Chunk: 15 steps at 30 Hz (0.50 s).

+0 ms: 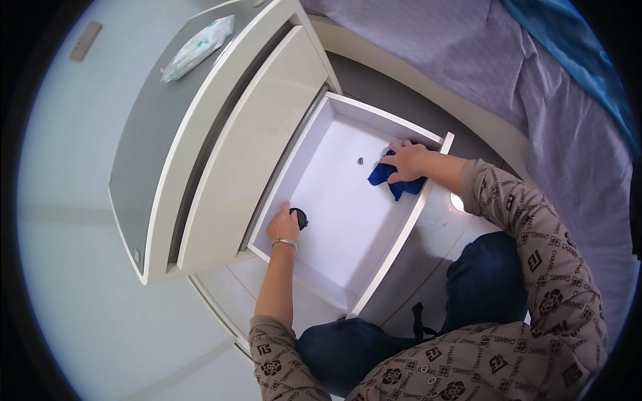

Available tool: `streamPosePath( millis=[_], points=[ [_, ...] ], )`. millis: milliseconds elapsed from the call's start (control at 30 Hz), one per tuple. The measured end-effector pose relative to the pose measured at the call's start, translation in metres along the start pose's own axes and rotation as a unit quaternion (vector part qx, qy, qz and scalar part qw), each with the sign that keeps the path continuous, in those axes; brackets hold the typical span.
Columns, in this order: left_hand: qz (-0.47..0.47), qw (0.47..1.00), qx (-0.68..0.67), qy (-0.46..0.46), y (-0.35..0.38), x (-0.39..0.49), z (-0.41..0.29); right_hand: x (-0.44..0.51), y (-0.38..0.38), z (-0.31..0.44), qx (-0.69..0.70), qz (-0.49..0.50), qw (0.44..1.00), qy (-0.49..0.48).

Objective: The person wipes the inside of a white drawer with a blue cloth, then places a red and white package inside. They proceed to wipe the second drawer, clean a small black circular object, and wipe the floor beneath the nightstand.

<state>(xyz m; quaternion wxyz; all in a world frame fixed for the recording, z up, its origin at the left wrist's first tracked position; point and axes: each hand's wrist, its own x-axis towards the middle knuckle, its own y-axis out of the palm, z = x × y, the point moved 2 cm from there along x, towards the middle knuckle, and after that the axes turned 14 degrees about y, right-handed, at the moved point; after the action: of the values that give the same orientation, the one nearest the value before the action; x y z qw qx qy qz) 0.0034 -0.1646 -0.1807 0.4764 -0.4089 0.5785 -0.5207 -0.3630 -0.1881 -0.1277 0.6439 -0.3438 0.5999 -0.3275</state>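
Observation:
A white drawer (346,220) is pulled out of a cream cabinet (261,135). At the drawer's left inner side, my left hand (283,225) has its fingers on a round black case (300,218), which it partly hides. Over a crumpled blue cloth (383,174) lies my right hand (407,160), fingers spread, near the drawer's front right corner. The cloth rests on the drawer bottom beneath the palm. A small grey object (360,161) sits alone on the drawer bottom, just left of the cloth.
On the cabinet's grey top (155,135) lies a white plastic packet (198,48). A bed with a lilac sheet (451,60) stands along the right, close to the drawer's side. My knees (346,351) are right before the drawer front. A wall socket (86,41) is at upper left.

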Motion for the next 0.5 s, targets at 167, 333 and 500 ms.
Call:
streamPosePath(
  millis=[167, 333, 500],
  points=[
    [0.023, 0.983, 0.127, 0.129, -0.040, 0.010, -0.052, -0.004, 0.010, 0.013, -0.026, 0.027, 0.999, -0.005],
    [-0.060, 0.951, -0.101, 0.286, -0.057, 0.059, -0.132, -0.009, 0.011, 0.017, -0.049, -0.023, 0.998, -0.015],
    [0.027, 0.958, -0.109, 0.264, -0.033, 0.100, -0.174, -0.003, 0.016, 0.016, -0.003, -0.035, 0.999, -0.025]
  ],
)
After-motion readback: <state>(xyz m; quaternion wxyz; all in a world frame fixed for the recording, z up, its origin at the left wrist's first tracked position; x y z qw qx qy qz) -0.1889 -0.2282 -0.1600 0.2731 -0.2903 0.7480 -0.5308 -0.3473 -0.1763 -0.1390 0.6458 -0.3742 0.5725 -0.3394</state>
